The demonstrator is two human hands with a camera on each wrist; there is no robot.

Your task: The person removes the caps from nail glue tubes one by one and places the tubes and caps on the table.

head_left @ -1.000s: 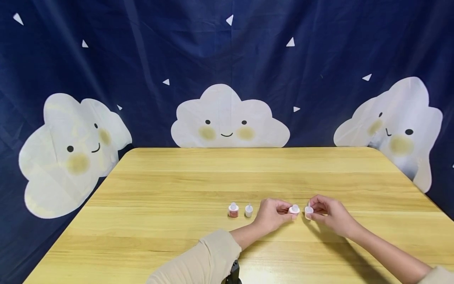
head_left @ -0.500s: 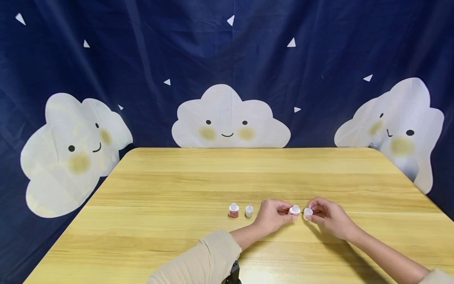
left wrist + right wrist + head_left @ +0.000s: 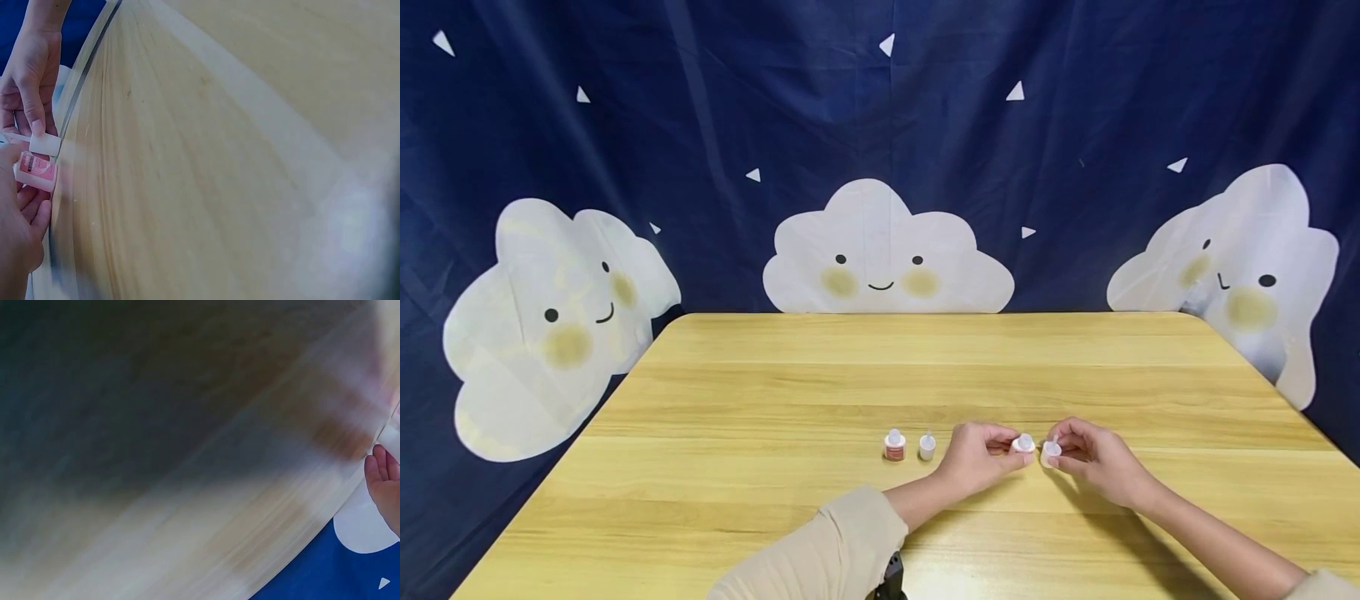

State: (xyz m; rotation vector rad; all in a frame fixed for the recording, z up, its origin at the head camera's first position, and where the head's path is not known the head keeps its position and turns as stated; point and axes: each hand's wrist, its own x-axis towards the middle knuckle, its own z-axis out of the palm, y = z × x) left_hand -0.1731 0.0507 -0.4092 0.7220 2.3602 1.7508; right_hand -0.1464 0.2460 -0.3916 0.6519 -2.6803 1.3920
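On the right half of the table, my left hand (image 3: 976, 454) pinches a small white bottle (image 3: 1022, 444) with a clear neck. The bottle's pink label shows in the left wrist view, where the bottle (image 3: 36, 171) is held between thumb and fingers. Just right of it, my right hand (image 3: 1097, 458) pinches a white cap (image 3: 1051, 452) between thumb and fingers. A thin stem rises from this cap. Cap and bottle are side by side, close together. The right wrist view has only part of the right hand (image 3: 386, 490) at its edge.
To the left of my hands, a second small bottle (image 3: 894, 447) with a reddish label stands upright and uncapped. Beside it stands another white cap (image 3: 927, 448), stem up. A navy curtain (image 3: 820, 92) with cloud prints hangs behind the wooden table (image 3: 737, 500).
My right hand has shifted slightly left, bringing the cap a little nearer the bottle. The left thumb has slid further across the bottle's front. The other bottle and cap stay in place.
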